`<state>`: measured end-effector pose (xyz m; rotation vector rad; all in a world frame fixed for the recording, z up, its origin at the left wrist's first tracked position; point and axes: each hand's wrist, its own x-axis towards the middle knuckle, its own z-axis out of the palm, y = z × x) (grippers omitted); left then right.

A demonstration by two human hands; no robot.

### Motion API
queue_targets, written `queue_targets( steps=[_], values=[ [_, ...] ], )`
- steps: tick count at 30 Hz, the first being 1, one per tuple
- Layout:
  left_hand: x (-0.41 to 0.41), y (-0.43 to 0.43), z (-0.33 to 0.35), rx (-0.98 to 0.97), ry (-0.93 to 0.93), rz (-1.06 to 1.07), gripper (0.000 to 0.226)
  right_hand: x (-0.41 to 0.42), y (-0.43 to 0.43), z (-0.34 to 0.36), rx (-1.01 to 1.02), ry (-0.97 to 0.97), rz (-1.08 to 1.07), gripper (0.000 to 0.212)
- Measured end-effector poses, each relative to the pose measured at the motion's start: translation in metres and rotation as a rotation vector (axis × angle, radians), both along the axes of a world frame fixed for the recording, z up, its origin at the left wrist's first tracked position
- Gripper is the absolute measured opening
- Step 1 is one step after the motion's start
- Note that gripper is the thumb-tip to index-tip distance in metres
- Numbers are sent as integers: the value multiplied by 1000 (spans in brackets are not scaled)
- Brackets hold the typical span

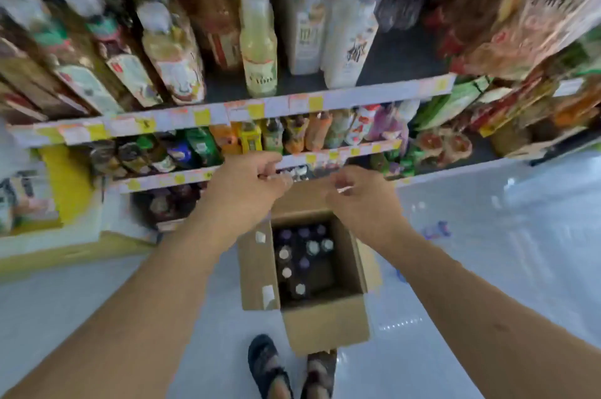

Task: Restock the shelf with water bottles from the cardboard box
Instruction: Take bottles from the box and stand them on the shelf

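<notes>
An open cardboard box (325, 323) stands on the floor below the shelves, with several capped bottles (304, 263) upright inside. Both my hands are raised above the box, in front of the lower shelf edge (328, 156). The fingers of my left hand (247, 185) are curled round one end of a clear, glinting thing (291, 178). It looks like a water bottle, but it is blurred. My right hand (361, 200) pinches a pale glint at the other end.
Shelves of drink bottles (260, 50) and snack packets (536, 24) fill the upper view, with price tags along their edges. My sandalled feet (270, 369) stand just behind the box on the pale floor. A yellow-edged display (65, 190) is at the left.
</notes>
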<state>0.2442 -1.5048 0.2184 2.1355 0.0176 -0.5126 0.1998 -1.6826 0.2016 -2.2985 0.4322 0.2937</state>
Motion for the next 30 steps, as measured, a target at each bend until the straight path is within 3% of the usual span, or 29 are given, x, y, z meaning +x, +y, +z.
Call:
queue_targets(
  steps=[3, 10, 13, 17, 22, 26, 30],
  values=[
    [-16, -7, -93, 59, 110, -39, 44, -22, -5, -94, -58, 135, 10, 10],
    [-54, -6, -255, 108, 300, -46, 44, -53, -4, -284, -89, 359, 154, 25],
    [-60, -5, -305, 157, 295, -39, 33, -59, 4, -360, -107, 432, 211, 32],
    [-62, -2, -362, 216, 261, 34, 42, -51, 24, -446, -92, 384, 307, 36],
    [-61, 2, -401, 128, 187, 207, 38, -18, 53, -514, -159, 244, 396, 54],
    [-59, 7, -416, 62, 180, 299, 38, -5, 66, -544, -237, 186, 486, 36],
    [-61, 8, -413, 14, 188, 295, 37, -2, 58, -531, -286, 147, 492, 28]
  ],
)
